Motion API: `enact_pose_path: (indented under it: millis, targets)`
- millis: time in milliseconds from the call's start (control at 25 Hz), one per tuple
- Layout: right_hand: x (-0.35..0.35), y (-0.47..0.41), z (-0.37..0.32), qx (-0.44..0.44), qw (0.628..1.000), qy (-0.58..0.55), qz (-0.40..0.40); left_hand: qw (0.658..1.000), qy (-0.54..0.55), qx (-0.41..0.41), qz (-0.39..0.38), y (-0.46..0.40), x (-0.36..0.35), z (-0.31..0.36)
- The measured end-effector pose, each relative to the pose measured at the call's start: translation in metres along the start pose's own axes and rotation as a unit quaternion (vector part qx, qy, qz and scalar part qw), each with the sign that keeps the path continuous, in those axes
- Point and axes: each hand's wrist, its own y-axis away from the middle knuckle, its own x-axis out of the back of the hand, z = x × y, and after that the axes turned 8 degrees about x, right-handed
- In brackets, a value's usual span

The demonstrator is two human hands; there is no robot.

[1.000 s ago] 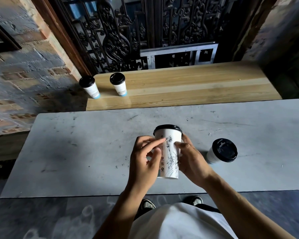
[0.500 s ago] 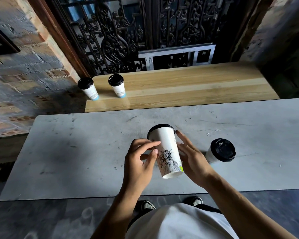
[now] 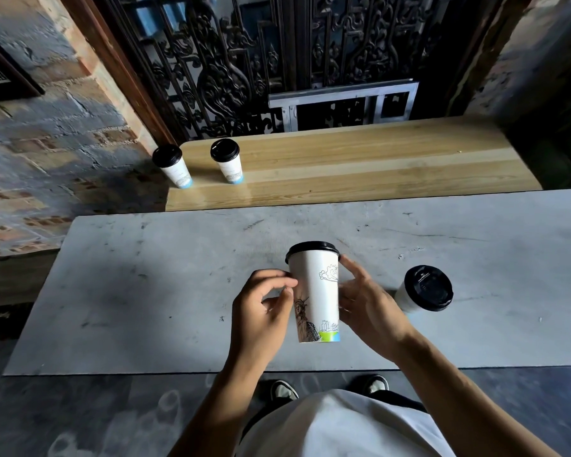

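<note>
A tall white paper cup (image 3: 317, 295) with a black lid and a Statue of Liberty drawing is held upright over the grey table (image 3: 145, 291), between both hands. My left hand (image 3: 261, 315) pinches its left side with curled fingers. On the cup's right side, my right hand (image 3: 366, 305) holds it with thumb and fingertips.
A second lidded cup (image 3: 422, 291) stands on the grey table just right of my right hand. Two more lidded cups (image 3: 173, 166) (image 3: 228, 161) stand at the left end of the wooden bench (image 3: 376, 163) behind the table. An ornate dark metal gate and brick walls lie beyond.
The cup was tilted half a second ago and is upright now. It has turned in my fingers, so the statue drawing sits lower left.
</note>
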Motion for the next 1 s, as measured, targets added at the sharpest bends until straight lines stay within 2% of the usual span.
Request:
enact_pose_path:
  millis: [120, 360, 600, 680, 880, 1000]
  targets:
    - [0.003, 0.002, -0.004, 0.014, 1.0, 0.008, -0.006, 0.997, 0.065, 0.043, -0.013, 0.002, -0.003, 0.002]
    - [0.007, 0.003, -0.009, 0.003, 0.999, -0.037, -0.011, 0.993, 0.086, 0.069, -0.029, 0.003, -0.005, -0.002]
    - [0.002, 0.003, -0.008, -0.001, 0.997, -0.049, -0.068, 0.999, 0.005, -0.045, -0.03, 0.001, -0.005, -0.008]
    - [0.003, 0.001, -0.009, -0.001, 0.996, -0.056, -0.067, 0.998, -0.009, -0.057, -0.028, -0.001, -0.005, -0.009]
    - [0.005, -0.002, -0.009, -0.015, 0.997, -0.074, -0.024, 1.0, 0.026, -0.01, -0.015, -0.002, -0.008, -0.007]
    - [0.004, -0.001, -0.01, -0.022, 0.996, -0.081, -0.011, 0.997, 0.062, 0.047, -0.023, -0.002, -0.01, -0.006]
